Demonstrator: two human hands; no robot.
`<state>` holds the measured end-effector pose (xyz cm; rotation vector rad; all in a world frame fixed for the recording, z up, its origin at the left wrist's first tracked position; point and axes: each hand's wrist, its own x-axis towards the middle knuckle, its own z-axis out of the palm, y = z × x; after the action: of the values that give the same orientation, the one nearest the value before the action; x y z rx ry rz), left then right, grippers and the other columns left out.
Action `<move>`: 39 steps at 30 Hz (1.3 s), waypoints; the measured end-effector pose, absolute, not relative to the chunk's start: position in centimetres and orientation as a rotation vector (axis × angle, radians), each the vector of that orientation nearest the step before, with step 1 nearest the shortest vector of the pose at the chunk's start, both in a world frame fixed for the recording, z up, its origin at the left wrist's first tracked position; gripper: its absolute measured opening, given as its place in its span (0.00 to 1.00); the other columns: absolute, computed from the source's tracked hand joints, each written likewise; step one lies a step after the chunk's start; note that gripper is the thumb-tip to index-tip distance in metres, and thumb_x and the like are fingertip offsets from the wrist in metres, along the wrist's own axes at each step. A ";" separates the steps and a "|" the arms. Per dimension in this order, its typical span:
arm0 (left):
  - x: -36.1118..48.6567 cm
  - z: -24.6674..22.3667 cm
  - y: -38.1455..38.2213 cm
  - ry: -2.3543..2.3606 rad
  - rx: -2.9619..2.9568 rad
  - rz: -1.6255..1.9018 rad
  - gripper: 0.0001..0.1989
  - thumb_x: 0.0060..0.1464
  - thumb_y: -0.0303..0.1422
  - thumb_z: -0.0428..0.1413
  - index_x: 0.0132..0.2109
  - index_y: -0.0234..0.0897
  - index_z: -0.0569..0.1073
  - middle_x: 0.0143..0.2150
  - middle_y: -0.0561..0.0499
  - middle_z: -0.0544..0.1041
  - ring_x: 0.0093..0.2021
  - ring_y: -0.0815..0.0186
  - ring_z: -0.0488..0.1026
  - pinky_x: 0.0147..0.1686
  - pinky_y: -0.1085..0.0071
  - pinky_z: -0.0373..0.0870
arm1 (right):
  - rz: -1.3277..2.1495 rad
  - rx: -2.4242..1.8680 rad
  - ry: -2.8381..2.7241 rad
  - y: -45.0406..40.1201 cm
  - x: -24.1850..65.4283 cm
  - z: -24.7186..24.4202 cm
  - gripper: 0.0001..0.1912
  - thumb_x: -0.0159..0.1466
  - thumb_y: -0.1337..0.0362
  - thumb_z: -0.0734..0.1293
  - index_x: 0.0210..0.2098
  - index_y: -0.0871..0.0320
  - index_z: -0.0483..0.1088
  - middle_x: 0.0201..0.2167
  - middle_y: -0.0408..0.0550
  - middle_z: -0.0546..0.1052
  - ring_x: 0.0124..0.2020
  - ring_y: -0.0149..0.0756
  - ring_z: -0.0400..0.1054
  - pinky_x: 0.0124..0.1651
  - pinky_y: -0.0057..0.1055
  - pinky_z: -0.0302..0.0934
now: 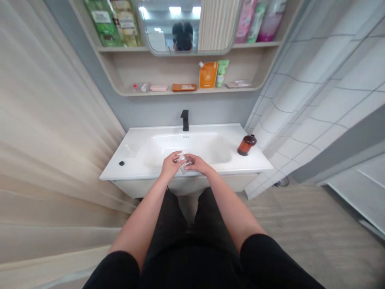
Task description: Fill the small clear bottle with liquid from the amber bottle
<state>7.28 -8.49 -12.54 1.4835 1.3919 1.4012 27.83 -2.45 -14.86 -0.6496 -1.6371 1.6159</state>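
Note:
Both hands meet over the front edge of a white washbasin (pixel 192 142). My left hand (pixel 172 164) and my right hand (pixel 197 163) grip a small clear object (pixel 183 163) between them. It looks like thin plastic, but its exact form is blurred and partly hidden by my fingers. Its lower end hangs just over the basin's front rim.
A black faucet (pixel 185 120) rises behind the basin. An amber bottle (pixel 247 145) stands on the right of the countertop. A wall shelf (pixel 180 70) holds several toiletries under a mirror cabinet (pixel 171 26). Tiled wall lies to the right.

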 end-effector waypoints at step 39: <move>-13.0 -10.0 -10.3 2.714 1.533 1.014 0.34 0.72 0.40 0.54 0.76 0.22 0.68 0.65 0.26 0.80 0.65 0.37 0.78 0.68 0.47 0.71 | 1.537 -0.790 -1.455 -2.1 27.8 -15.6 0.20 0.57 0.48 0.82 0.44 0.51 0.84 0.46 0.49 0.86 0.45 0.43 0.79 0.51 0.42 0.75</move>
<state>-12.98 -10.31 -10.04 1.5334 2.7136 1.0139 27.77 -2.13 -15.63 -0.7899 -1.4547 1.5367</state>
